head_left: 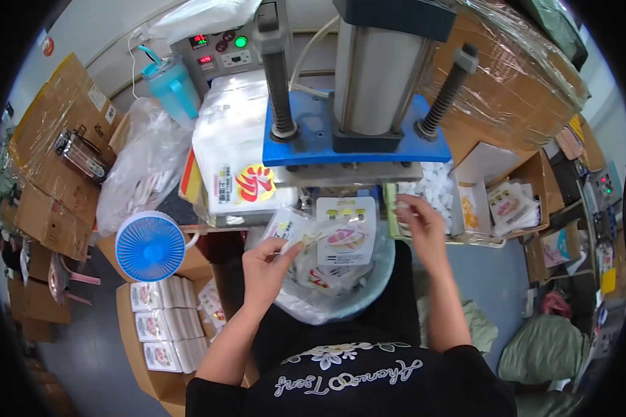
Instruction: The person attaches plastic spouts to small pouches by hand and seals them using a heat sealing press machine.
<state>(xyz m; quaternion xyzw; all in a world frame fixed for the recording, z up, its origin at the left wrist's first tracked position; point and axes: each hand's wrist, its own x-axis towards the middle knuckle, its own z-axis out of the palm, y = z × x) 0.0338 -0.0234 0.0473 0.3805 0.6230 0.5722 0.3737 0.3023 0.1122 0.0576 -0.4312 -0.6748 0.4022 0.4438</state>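
My left hand (pixel 263 272) is closed in a pinch on a clear plastic packet (pixel 311 236) with something pale inside. Close by it, a white printed pouch (pixel 346 233) hangs at the front of the press, over a lined tub (pixel 381 278) of more packets. My right hand (pixel 424 231) is at the edge of a green tray (pixel 392 212), beside a pile of small white pieces (pixel 432 191). Its thumb and fingers come together; whatever they hold is too small to make out.
Above the tub stands a press with a blue plate (pixel 313 139) and grey cylinder (pixel 372 83). A stack of printed bags (pixel 236 149) lies left of it. A blue fan (pixel 150 247) sits near a box of bundled packets (pixel 163 326). Another open box (pixel 549 187) is right.
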